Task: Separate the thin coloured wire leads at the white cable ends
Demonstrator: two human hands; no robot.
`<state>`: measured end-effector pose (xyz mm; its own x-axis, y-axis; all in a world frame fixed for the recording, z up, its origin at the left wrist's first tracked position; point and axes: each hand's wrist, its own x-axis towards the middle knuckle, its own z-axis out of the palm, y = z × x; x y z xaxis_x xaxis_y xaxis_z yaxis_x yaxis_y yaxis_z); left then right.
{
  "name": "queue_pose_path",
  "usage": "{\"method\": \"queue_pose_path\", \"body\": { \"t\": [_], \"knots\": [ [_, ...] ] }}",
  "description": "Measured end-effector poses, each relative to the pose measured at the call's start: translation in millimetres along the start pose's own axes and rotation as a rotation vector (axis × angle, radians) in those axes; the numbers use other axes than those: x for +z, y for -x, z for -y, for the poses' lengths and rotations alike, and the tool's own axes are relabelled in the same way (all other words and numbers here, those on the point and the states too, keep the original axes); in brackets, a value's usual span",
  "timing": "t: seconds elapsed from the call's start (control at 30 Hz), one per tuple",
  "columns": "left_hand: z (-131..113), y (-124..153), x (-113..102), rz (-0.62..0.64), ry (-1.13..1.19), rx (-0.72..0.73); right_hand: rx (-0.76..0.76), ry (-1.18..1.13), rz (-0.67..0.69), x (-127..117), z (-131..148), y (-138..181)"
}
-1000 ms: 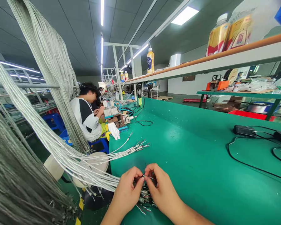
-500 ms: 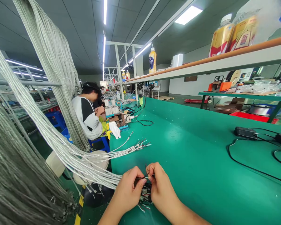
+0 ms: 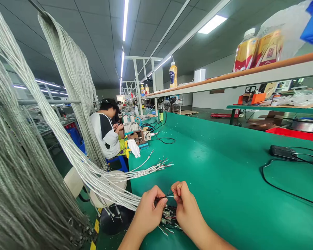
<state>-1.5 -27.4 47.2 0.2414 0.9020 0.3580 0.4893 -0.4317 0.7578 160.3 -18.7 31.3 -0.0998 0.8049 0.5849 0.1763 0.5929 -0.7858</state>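
- At left, I see silver cables (image 3: 69, 62) hanging from above, probably to keep their length off the green table (image 3: 224, 187); one bundle sweeps over its near edge.
- Near centre, my left hand (image 3: 150, 210) pinches thin wires (image 3: 170, 197), thumb against forefinger with no gap, seemingly to steady them above the cable ends (image 3: 167, 220).
- Just right, my right hand (image 3: 189, 208) appears closed, finger to thumb, on the wires' other end, perhaps to hold them taut.
- Farther right, a black adapter (image 3: 283, 152) lies well apart.
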Motion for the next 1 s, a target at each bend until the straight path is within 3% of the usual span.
{"method": "queue_pose_path", "body": {
  "t": [0.43,0.67,1.0],
  "knots": [
    [1,0,2,-0.029,0.081,-0.009,-0.026,0.035,-0.088,-5,4,-3],
    [7,-3,-1,-0.066,0.084,-0.009,-0.023,0.096,-0.268,-31,-3,-8],
    [12,-7,1,0.005,0.086,-0.013,-0.009,0.096,-0.075,-24,7,-6]
  ]
}}
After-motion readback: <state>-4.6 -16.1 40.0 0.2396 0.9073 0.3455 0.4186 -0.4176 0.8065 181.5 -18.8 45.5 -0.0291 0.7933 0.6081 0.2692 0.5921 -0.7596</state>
